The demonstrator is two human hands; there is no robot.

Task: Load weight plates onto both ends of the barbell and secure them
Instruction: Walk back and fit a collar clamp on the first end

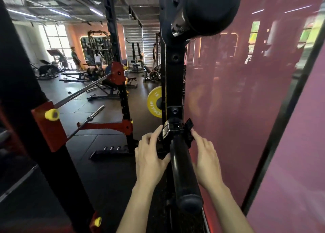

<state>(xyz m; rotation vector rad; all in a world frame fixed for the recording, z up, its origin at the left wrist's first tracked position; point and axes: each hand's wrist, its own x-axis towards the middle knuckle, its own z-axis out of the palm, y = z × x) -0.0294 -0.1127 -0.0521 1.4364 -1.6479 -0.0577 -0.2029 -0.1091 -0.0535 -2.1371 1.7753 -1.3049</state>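
Observation:
A black barbell sleeve [182, 173] points toward me, its rounded end near the bottom centre. A black collar clamp [173, 130] sits on the sleeve far up, against the dark edge of a plate or upright. My left hand [151, 155] grips the collar's left side with curled fingers and thumb. My right hand [204, 155] reaches to the collar's right side, where its fingertips touch the raised black lever [188, 125]. A yellow weight plate [154, 101] shows behind the upright.
A black rack upright [173, 71] rises just behind the collar. A reddish glass wall [246, 109] stands close on the right. To the left are a red-and-black rack [121, 92], another bar [82, 91], a loose bar on the floor [95, 112], benches and people far off.

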